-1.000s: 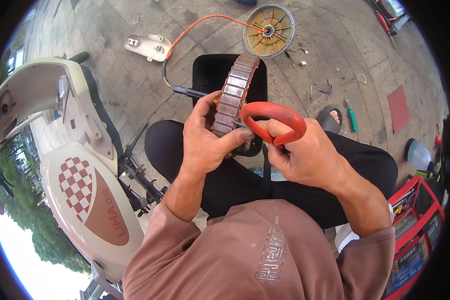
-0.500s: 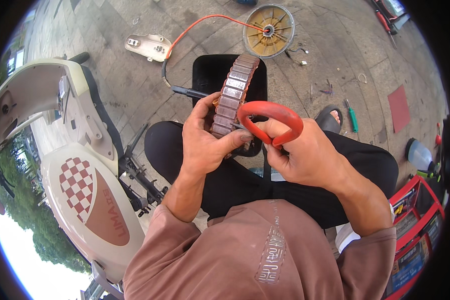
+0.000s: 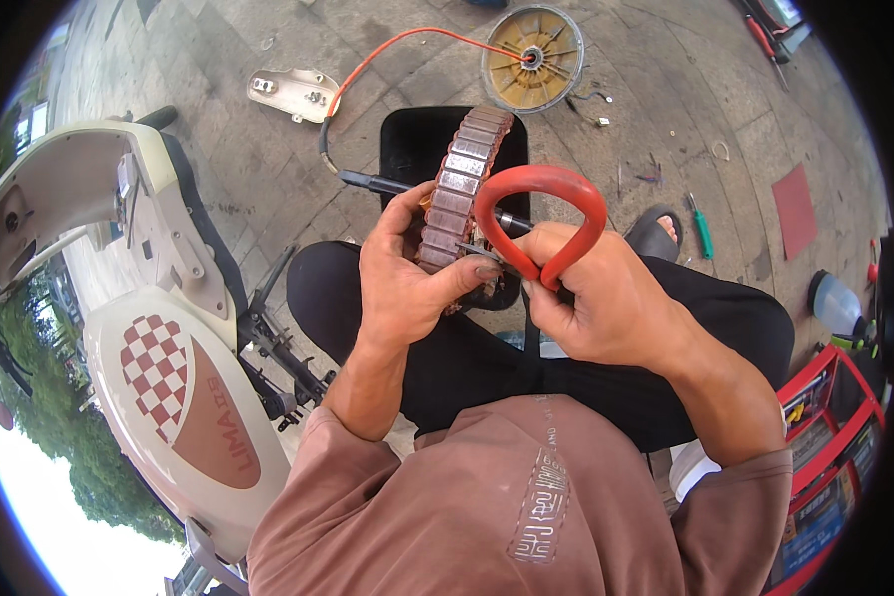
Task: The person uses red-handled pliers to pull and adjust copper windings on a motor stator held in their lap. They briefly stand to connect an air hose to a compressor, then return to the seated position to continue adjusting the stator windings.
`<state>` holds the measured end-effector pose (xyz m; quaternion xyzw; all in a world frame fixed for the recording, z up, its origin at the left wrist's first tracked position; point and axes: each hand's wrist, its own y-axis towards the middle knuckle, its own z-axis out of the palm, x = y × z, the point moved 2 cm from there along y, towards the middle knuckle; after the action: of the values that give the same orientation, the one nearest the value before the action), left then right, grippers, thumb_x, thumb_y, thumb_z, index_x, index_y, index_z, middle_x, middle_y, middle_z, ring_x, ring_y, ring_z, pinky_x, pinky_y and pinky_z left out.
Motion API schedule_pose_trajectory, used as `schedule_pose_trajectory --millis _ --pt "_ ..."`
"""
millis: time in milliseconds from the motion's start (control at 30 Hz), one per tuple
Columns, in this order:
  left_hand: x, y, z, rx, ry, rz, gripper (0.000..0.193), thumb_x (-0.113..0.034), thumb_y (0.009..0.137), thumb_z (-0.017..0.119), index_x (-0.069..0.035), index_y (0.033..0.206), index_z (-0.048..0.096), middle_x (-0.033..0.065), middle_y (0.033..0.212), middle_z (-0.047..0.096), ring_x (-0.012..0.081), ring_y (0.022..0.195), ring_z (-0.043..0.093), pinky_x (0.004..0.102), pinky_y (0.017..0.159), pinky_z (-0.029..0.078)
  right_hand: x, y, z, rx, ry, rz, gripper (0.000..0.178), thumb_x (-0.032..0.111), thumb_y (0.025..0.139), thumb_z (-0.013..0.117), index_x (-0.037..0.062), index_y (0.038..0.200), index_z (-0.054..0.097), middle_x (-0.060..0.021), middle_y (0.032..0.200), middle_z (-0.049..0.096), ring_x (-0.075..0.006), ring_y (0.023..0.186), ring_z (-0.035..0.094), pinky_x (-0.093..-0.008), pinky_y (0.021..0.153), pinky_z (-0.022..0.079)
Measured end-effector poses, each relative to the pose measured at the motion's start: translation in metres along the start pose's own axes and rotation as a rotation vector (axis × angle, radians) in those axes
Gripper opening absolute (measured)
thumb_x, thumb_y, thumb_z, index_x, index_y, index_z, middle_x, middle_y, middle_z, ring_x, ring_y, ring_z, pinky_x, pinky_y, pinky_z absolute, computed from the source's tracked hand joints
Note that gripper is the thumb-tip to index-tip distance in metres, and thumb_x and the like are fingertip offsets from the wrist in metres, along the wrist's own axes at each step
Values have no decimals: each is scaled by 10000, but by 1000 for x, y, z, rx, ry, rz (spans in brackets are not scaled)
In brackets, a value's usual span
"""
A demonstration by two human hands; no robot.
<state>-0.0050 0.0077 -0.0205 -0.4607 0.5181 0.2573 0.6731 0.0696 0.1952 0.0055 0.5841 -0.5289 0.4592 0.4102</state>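
A motor stator (image 3: 458, 185), a ring of worn metal teeth with copper-coloured windings along its edges, stands tilted over a black bin. My left hand (image 3: 407, 273) grips its near side, fingers behind and thumb in front. In my right hand (image 3: 606, 298) are scissors with a large red loop handle (image 3: 591, 189); my fingers wrap round the handle. The narrow metal blades point left at the stator's inner edge, close to my left thumb. What the tips touch is hidden. A dark shaft (image 3: 377, 183) runs through behind the stator, its other end (image 3: 513, 224) showing inside the red loop.
The black bin (image 3: 399, 129) stands between my knees. Beyond it lie a round motor cover (image 3: 556, 84) with an orange cable (image 3: 397, 38) and a cream panel (image 3: 286, 89). At right are a green screwdriver (image 3: 701, 230) and a red toolbox (image 3: 815, 452); a cream scooter body (image 3: 119, 348) is at left.
The red loop of the scissors has swung upward and shows wider, so the shaft end now appears within it. My left hand and the stator have barely moved.
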Motion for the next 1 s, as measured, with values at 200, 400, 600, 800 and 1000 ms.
schedule_pose_trajectory --millis 200,400,600,800,1000 --pt "-1 0 3 13 9 3 837 -158 663 939 43 1340 489 94 1099 653 128 911 661 250 746 566 0 -7 7 -50 -20 14 233 -18 757 632 12 988 619 -170 875 628 -393 777 627 -439 641 519" --pt "-7 2 -1 30 146 -7 826 -121 671 924 44 1352 487 100 1098 659 123 884 665 236 695 566 -4 3 -3 50 -22 -76 256 -43 749 619 1 1001 613 -173 869 626 -398 774 619 -447 643 511" --pt "-4 2 -1 25 31 -10 824 -105 670 919 50 1354 486 106 1093 660 122 873 667 227 659 563 -5 4 -4 78 -23 -37 208 -20 758 624 5 963 604 -166 838 618 -401 748 614 -456 625 502" --pt "-3 -1 1 32 28 -24 822 -104 679 918 49 1360 483 108 1098 660 121 866 666 231 656 562 1 -6 8 -58 -107 -54 211 -3 758 652 11 957 584 -156 787 587 -389 716 606 -455 597 498" --pt "-5 0 2 23 51 3 804 -100 694 910 45 1362 487 99 1094 659 117 862 662 228 679 559 -2 2 -3 31 -64 -98 242 -11 761 647 11 999 611 -169 803 606 -399 734 613 -462 620 498"
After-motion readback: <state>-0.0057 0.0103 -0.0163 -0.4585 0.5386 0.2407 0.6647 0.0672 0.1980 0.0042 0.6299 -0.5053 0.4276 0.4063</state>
